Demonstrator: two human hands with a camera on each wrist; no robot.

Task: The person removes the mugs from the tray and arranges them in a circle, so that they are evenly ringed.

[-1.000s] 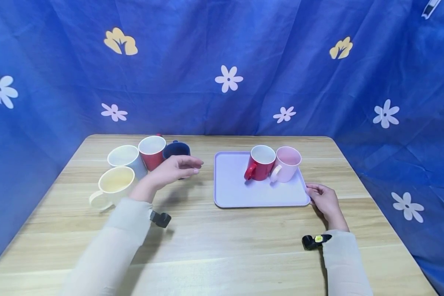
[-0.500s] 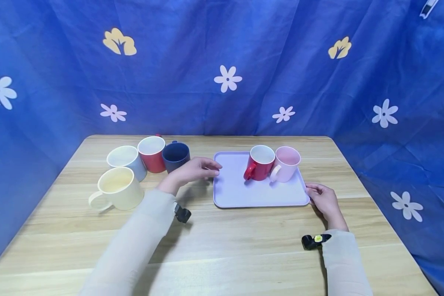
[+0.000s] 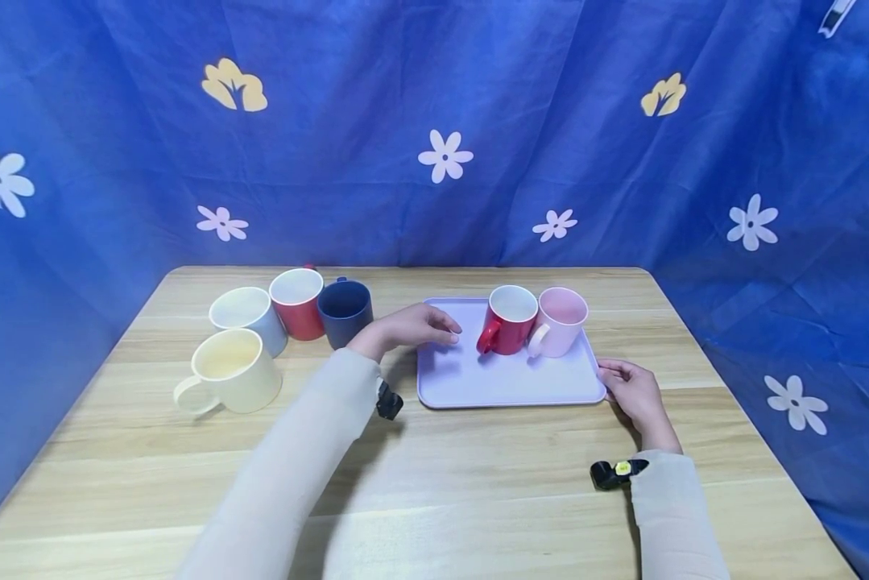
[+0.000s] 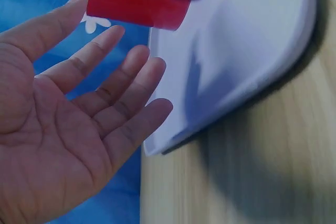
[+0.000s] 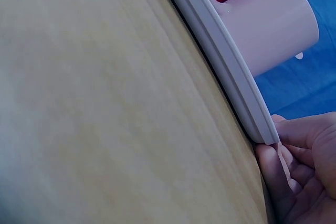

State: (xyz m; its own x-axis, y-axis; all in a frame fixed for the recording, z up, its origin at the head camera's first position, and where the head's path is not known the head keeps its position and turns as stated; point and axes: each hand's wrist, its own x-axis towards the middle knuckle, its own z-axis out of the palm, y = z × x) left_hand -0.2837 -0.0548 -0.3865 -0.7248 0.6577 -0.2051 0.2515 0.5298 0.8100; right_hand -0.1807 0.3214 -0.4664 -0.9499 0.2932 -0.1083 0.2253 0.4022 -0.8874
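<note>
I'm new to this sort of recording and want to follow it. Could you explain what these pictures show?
There is no machine here: a person works with two bare hands. The wide picture is taken from the person's head, looking forward and down; the two close-ups are taken from the left and right wrists.

On the wooden table is a pale purple tray carrying a red mug and a pink mug. Left of the tray are a cream mug, a light blue mug, a second red mug and a dark blue mug.

The right hand grips the tray's right edge, near its front corner. The left hand is over the tray's left side, fingers open, holding nothing.
</note>
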